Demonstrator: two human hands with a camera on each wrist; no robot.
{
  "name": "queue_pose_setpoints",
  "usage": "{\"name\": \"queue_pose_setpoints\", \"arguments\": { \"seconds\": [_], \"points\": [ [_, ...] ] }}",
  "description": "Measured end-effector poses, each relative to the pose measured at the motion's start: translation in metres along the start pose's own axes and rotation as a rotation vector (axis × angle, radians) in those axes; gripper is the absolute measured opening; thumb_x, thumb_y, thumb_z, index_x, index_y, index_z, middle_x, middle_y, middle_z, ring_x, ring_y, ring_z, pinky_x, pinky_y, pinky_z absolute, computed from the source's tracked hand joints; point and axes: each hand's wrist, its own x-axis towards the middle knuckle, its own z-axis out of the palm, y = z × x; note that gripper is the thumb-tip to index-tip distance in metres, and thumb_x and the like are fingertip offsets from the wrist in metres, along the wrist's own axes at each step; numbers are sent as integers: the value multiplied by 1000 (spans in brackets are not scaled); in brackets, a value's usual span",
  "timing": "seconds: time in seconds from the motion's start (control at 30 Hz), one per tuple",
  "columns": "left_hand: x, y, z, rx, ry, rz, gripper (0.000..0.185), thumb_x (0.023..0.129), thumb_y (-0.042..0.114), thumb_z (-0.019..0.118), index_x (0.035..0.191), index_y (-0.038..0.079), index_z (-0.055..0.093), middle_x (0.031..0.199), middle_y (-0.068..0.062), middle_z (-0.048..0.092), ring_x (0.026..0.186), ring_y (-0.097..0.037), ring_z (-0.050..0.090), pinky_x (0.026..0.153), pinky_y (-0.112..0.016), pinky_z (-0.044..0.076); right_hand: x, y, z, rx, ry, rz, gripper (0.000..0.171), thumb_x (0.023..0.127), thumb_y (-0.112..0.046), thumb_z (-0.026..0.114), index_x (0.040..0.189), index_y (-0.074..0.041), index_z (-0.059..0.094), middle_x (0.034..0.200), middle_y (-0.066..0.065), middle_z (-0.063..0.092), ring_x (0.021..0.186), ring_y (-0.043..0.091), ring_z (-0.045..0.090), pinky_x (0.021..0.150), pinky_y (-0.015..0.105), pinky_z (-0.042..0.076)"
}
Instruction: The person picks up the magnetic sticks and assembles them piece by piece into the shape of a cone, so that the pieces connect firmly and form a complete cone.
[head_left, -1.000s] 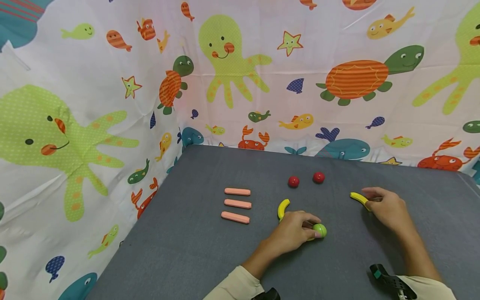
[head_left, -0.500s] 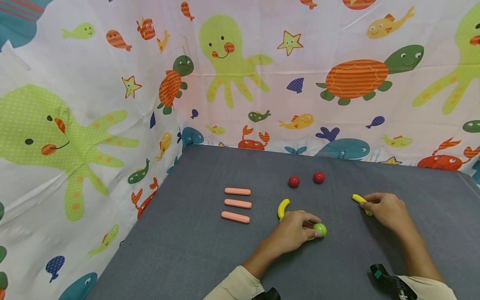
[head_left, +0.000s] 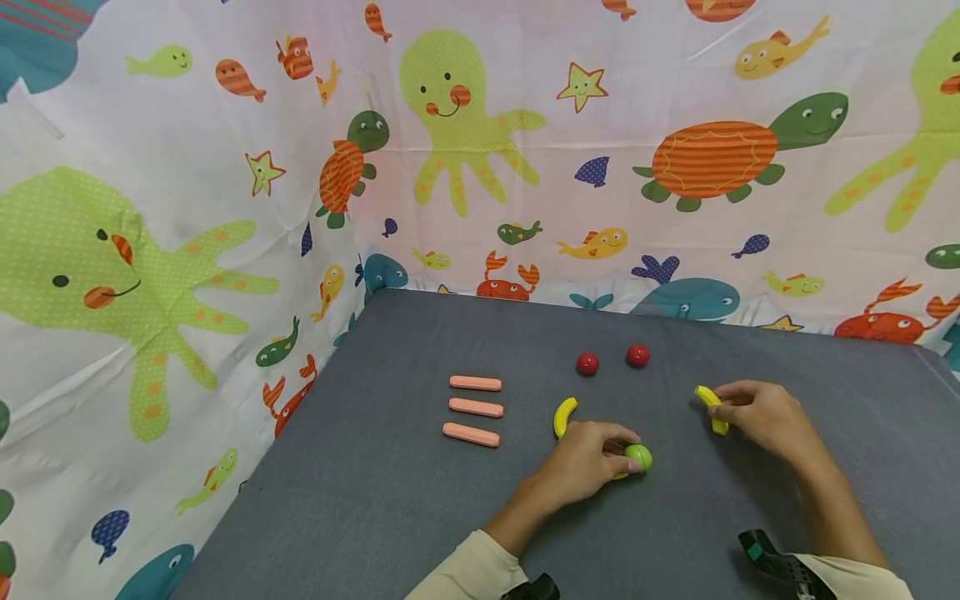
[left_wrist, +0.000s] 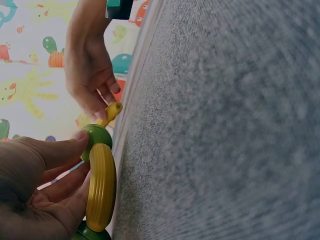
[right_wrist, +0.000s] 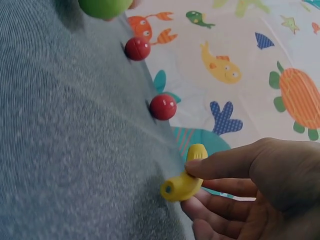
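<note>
Occluded and cropped items

The left hand [head_left: 581, 462] covers most of the green-and-yellow toy [head_left: 637, 458]; only its green end shows past the fingertips. Behind the right hand's [head_left: 757, 412] fingers, the yellow banana piece [head_left: 710, 406] is partly hidden. A black wrist device [head_left: 776, 562] is cut by the bottom edge.

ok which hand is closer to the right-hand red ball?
Right, narrowly. The right hand, pinching a yellow banana piece, sits to the near right of the red ball. The left hand, holding the green piece, is farther toward the near edge, slightly left.
</note>
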Motion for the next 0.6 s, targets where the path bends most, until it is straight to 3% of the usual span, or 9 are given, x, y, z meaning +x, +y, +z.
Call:
{"name": "queue_pose_setpoints", "arguments": {
  "seconds": [0.4, 0.6],
  "points": [
    [1, -1, -1, 12, 16, -5, 28, 92, 14, 84, 119, 7, 79, 112, 2, 79, 91, 8, 68, 77, -9, 52, -2, -18, 9, 145, -131, -2, 47, 98, -21, 77, 128, 12, 63, 109, 19, 73, 87, 21, 68, 71, 33, 61],
    [1, -3, -2, 28, 33, 6, 29, 92, 14, 84, 120, 6, 79, 110, 2, 79, 90, 9, 67, 77, -8, 52, -2, -26, 15, 218, -189, -7, 56, 99, -21, 76, 138, 13, 56, 112, 21, 73, 88, 22, 72, 75, 36, 64]
  ]
}}
